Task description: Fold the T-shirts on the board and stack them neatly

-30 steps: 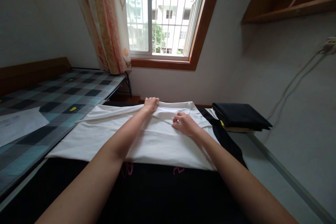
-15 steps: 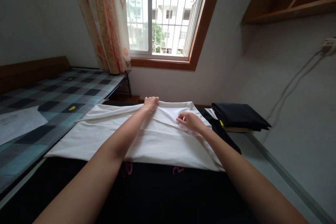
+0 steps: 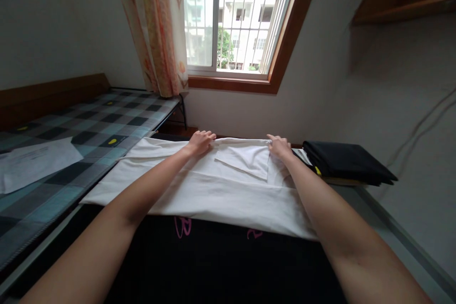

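A piece of white cloth (image 3: 210,194), possibly a garment, lies spread across a black cloth or surface (image 3: 221,266) that has pink markings. At its far edge, my left hand (image 3: 202,142) is closed with the fingers curled on the fabric. My right hand (image 3: 280,147) grips the far right part of the same edge, its index finger sticking out. Between the two hands a white flap (image 3: 245,159) lies folded down toward me, with a slanting lower edge. The fingertips of both hands are partly hidden by the cloth and the knuckles.
On the left stands a bed with a checked mattress (image 3: 131,114), and a sheet of paper (image 3: 39,159) lies on it. A folded black item (image 3: 345,161) rests at the right by the wall. Beyond are a curtain (image 3: 162,33) and a barred window (image 3: 242,23).
My right hand has moved right and away from me to the cloth's far edge. The flap between my hands now lies flatter. The view has shifted slightly left.
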The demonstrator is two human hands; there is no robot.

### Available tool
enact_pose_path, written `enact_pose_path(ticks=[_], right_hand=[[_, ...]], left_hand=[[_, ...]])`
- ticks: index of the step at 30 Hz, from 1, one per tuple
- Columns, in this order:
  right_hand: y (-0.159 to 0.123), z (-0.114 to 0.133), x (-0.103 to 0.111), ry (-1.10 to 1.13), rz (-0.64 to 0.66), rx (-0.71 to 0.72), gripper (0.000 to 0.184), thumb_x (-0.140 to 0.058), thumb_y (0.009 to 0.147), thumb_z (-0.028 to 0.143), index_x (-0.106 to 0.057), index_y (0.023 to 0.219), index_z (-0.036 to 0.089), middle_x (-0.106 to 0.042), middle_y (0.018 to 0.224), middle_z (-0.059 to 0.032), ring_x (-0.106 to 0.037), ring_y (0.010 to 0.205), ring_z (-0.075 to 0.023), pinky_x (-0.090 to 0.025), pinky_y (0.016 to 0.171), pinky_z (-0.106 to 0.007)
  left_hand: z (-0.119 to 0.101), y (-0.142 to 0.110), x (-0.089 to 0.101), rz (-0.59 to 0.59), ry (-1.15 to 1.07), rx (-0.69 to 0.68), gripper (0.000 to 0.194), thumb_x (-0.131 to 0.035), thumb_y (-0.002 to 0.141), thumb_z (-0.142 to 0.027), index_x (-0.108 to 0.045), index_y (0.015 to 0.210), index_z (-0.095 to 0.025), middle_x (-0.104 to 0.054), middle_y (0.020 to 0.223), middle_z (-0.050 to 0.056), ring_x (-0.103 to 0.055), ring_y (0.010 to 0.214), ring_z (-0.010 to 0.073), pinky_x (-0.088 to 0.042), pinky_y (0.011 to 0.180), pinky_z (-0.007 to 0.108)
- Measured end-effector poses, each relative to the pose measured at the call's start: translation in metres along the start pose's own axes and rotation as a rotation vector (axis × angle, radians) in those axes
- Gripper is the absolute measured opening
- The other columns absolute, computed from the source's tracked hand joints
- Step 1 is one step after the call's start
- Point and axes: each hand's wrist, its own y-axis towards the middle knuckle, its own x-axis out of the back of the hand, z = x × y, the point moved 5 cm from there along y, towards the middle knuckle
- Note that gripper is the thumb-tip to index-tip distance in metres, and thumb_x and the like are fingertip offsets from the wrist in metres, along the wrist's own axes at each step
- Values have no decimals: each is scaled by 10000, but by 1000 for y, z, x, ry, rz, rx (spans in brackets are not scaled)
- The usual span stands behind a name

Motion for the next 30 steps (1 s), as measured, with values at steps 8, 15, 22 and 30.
enact_pose_path(ticks=[8, 15, 22, 30], right_hand=[[-15, 8, 12, -88, -44, -9, 233, -547, 812, 217, -738, 946, 224, -583, 1115, -151, -483, 1069, -335, -398, 888, -506], [-36, 6, 57, 38, -186, 2, 226, -539, 789, 243, -730, 908, 223, -636, 983, -109, -502, 948, -293, -389, 826, -433], [-113, -7, 97, 31, -272, 337, 214, -507, 843, 230, -714, 892, 215, -648, 929, -101, -539, 942, -273, -380, 858, -410], [-157, -11, 84, -28, -73, 510, 185, -526, 848, 183, -699, 900, 225, -670, 943, -83, -580, 913, -251, -407, 850, -387]], left_hand=[[108, -106, 7, 15, 144, 70, 311, -439, 874, -170, -648, 1097, -226, -642, 1076, 101, -591, 1035, 241, -427, 895, 350], [198, -196, 28, 70, 135, 386, 335, -456, 814, -137, -674, 1061, -202, -651, 1155, 56, -617, 1017, 213, -448, 821, 268], [232, -242, 54, -80, 96, 544, 341, -411, 896, -225, -651, 1133, -170, -644, 1201, 71, -600, 1033, 180, -419, 881, 226], [226, -259, 31, 133, 16, 523, 344, -435, 838, -158, -705, 1046, -205, -683, 1170, 51, -641, 976, 172, -439, 802, 221]])
